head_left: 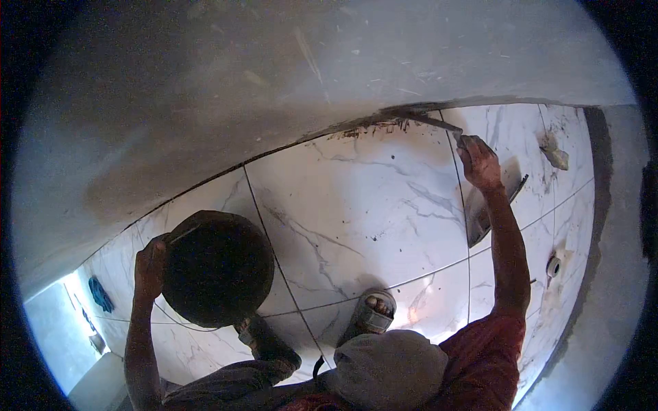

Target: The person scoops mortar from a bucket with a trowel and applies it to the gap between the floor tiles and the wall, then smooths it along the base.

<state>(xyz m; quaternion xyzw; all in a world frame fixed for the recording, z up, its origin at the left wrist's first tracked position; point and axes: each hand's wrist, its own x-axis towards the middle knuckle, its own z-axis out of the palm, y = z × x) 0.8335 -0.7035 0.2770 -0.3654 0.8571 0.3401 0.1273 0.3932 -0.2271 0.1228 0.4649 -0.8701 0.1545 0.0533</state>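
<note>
My left hand [149,267] is closed on the edge of a round black bucket [218,270], held over the tiled floor by my feet. Its inside is too dark to make out. My right hand [480,164] reaches forward, fingers wrapped round the handle of a trowel [436,122]. The narrow blade points left, its tip at the seam where the white marbled tiles [356,198] meet the grey wall [274,68]. Dark wet-looking smears [373,129] lie on the tile along that seam, beside the blade.
Right of my feet lies a dark flat tool [481,229], partly behind my right forearm. Farther right are a pale lump [556,156] with crumbs round it and a small ring-shaped thing [553,266]. A blue-green cloth [100,294] lies far left. Small dark specks dot the tiles.
</note>
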